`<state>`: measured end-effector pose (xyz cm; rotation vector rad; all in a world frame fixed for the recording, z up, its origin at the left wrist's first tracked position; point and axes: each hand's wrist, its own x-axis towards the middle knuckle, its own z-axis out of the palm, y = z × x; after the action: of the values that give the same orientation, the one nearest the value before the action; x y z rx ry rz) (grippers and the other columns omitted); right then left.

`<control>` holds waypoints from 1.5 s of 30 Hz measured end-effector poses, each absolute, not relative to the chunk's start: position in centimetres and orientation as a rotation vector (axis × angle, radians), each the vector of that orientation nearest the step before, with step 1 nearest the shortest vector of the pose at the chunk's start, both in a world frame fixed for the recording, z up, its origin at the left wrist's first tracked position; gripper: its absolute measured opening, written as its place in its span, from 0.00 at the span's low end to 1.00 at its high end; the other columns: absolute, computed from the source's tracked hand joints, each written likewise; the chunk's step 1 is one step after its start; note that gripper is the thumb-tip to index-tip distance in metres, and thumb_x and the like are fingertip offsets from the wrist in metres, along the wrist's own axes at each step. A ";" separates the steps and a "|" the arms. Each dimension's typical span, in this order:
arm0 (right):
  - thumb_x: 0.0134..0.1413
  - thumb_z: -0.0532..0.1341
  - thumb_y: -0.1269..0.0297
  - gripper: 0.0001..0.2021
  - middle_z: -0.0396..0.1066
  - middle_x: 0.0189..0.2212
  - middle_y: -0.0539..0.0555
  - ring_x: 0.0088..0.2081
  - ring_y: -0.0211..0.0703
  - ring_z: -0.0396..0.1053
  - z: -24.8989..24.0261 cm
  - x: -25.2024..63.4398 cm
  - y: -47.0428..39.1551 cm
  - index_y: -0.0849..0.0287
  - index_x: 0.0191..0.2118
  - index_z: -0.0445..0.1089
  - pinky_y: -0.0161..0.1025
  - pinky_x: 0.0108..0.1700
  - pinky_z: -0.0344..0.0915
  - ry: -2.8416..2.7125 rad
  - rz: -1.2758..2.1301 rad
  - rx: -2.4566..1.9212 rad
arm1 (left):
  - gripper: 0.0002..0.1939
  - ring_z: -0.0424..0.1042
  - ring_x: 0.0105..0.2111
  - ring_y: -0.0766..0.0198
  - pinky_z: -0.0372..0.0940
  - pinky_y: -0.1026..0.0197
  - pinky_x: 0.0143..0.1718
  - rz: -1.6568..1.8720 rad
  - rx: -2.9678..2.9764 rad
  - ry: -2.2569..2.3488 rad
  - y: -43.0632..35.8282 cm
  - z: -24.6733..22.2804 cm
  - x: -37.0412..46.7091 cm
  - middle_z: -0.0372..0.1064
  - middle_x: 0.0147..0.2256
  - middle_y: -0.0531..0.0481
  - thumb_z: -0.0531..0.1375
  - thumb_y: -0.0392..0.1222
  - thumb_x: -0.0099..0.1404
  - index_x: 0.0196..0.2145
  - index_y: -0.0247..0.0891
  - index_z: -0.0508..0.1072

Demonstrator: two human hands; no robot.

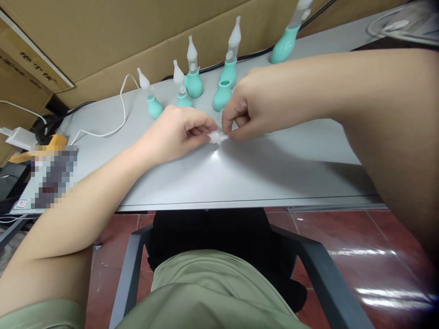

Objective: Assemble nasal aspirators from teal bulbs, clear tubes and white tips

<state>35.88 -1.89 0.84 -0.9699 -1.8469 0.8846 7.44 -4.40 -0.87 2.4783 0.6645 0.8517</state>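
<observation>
Low over the desk, my left hand [185,130] pinches a small white translucent piece [215,137] that looks like a nasal aspirator's nozzle tip. My right hand [247,109] is closed at the piece's other end, thumb and fingertips together; its exact shape is partly covered by fingers. Just behind the fingers stands a turquoise rubber bulb [222,98] with its round mouth uncovered. A clear part [221,117] shows beside my right fingers, mostly hidden. Along the back are several assembled nasal aspirators, including one at the left [151,96] and one near my right wrist [233,50].
Cardboard [113,41] walls off the back of the grey desk [171,183]. Another aspirator [287,39] stands at the back right. A white cable [121,107] curves across the left side, near a white adapter [22,138]. Chair armrests [132,269] flank my lap below the desk edge.
</observation>
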 end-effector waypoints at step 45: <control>0.62 0.89 0.70 0.09 0.92 0.36 0.51 0.39 0.46 0.91 2.0 32.8 -2.5 0.46 0.37 0.96 0.40 0.48 0.90 -1.759 0.996 -0.690 | 0.27 0.92 0.68 0.44 0.90 0.29 0.70 1.010 2.047 0.844 -0.8 -2.1 3.6 0.93 0.63 0.48 0.74 0.75 0.85 0.64 0.55 0.85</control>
<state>32.80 -2.51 1.96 -0.6904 -1.7590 0.9957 3.64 -0.76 -2.13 2.0466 0.8439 1.0102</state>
